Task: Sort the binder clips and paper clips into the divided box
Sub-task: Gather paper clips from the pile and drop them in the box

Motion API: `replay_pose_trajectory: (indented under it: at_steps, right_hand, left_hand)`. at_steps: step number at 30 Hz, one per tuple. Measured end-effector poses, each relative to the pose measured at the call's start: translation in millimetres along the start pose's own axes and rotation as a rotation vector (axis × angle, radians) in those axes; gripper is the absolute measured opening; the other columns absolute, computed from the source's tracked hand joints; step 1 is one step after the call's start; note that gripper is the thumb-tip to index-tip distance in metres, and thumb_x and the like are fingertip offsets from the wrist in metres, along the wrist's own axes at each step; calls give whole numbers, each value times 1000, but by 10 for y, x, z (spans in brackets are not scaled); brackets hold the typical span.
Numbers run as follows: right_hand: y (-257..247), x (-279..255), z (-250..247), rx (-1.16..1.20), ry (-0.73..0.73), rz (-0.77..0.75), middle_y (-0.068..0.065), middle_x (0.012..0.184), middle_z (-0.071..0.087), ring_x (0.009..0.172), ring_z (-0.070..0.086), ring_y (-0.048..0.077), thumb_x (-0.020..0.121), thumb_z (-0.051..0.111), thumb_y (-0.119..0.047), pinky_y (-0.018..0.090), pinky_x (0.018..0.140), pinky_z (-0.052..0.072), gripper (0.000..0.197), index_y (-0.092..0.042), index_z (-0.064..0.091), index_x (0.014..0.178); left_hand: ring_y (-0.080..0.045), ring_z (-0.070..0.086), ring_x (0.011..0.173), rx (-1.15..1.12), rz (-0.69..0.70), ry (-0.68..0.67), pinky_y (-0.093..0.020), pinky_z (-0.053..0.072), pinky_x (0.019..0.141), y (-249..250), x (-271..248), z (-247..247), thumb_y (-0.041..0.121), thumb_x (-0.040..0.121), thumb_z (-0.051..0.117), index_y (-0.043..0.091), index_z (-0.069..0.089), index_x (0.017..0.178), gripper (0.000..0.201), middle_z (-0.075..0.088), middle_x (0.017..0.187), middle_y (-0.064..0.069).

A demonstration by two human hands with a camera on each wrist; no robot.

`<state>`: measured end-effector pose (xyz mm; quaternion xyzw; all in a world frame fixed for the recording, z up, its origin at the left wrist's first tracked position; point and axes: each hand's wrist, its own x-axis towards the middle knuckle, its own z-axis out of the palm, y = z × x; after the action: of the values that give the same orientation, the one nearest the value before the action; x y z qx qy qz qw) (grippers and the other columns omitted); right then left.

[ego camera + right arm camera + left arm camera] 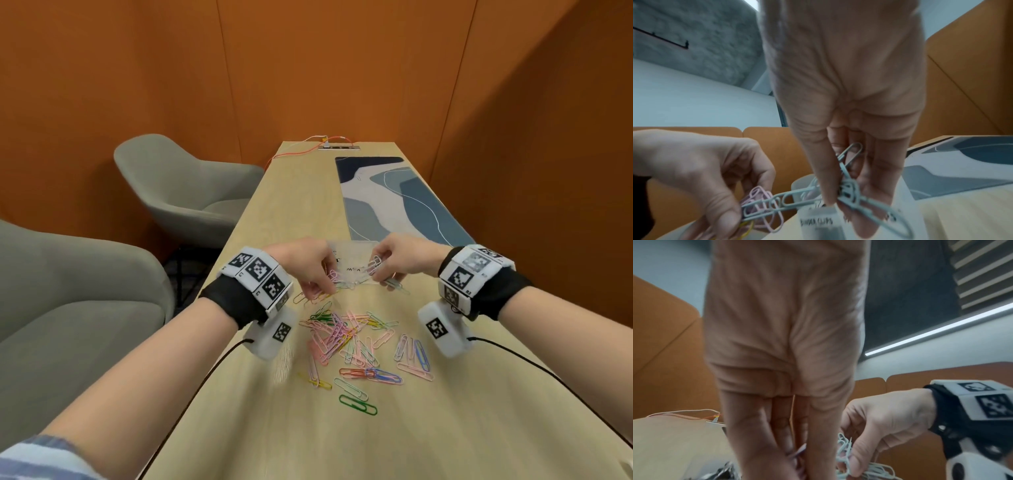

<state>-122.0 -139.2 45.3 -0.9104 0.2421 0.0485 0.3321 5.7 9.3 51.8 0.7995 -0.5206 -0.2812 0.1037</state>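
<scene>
A clear plastic divided box (352, 251) lies on the wooden table, and the right wrist view shows its label (817, 221) reading binder clips. Both hands hover over its near edge. My right hand (376, 271) pinches a tangled bunch of pale blue-grey paper clips (849, 189) between thumb and fingers. My left hand (317, 293) holds a few pink and yellow paper clips (761, 203), and one pale clip bridges the two bunches. Several loose coloured paper clips (346, 339) lie scattered on the table in front of the box. I see no binder clip clearly.
A blue and grey patterned mat (397, 198) lies beyond the box on the right. An orange cable (291, 152) runs to a socket strip (339, 147) at the far end. Two grey chairs (181, 188) stand left of the table edge. Black wrist cables trail towards me.
</scene>
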Motion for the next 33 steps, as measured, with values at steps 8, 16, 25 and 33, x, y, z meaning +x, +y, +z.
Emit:
replay_pose_trajectory:
  at_steps: [8, 16, 25, 33]
  right_hand:
    - [-81, 239, -436, 169, 72, 95, 18, 80, 67, 63, 66, 24, 79, 68, 2, 29, 63, 58, 11, 3, 62, 88]
    - [-31, 610, -337, -69, 100, 266, 13, 75, 67, 73, 65, 28, 71, 76, -11, 42, 89, 56, 17, -1, 68, 81]
    - [-33, 687, -293, 229, 32, 245, 26, 102, 70, 90, 70, 32, 77, 70, 1, 42, 91, 56, 33, 11, 63, 108]
    - [95, 450, -289, 130, 203, 143, 15, 94, 64, 78, 64, 21, 90, 49, 0, 28, 66, 57, 22, 0, 65, 106]
  left_hand:
    - [-8, 65, 46, -258, -64, 196, -18, 58, 54, 69, 241, -370, 12, 83, 72, 9, 62, 74, 13, 68, 67, -5]
    - [-20, 68, 69, -556, -232, 163, -32, 60, 80, 175, 664, -300, 9, 81, 73, 0, 66, 87, 14, 69, 92, -17]
    - [-21, 69, 73, -651, -347, 184, -36, 57, 90, 95, 794, -306, 9, 79, 75, -7, 64, 108, 36, 67, 92, -13]
    - [-16, 60, 63, -608, -353, 141, -19, 55, 43, 232, 857, -234, 4, 86, 67, 1, 56, 78, 14, 60, 80, -11]
